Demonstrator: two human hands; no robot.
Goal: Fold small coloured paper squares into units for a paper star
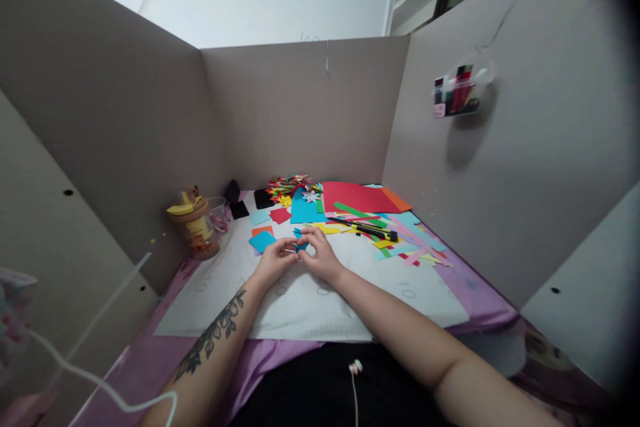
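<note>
Between the fingertips of both hands is a small folded piece of blue paper (299, 233). My left hand (275, 260) pinches it from the left, and my right hand (320, 255) grips it from the right with thumb and fingers curled. Just left of my left hand lie a blue paper square (261, 241) and an orange piece (263, 230), with a red square (281, 215) farther back. Behind my hands rest a large blue sheet (301, 208) and a heap of colourful folded paper stars (290, 185).
A yellow and black cutter (377, 232) lies on scattered paper strips (415, 240) at the right, with a large red sheet (355, 198) behind. A yellow and brown pot (197, 227) stands at the left. Grey panels (300, 107) enclose the table; a white cord crosses the lower left.
</note>
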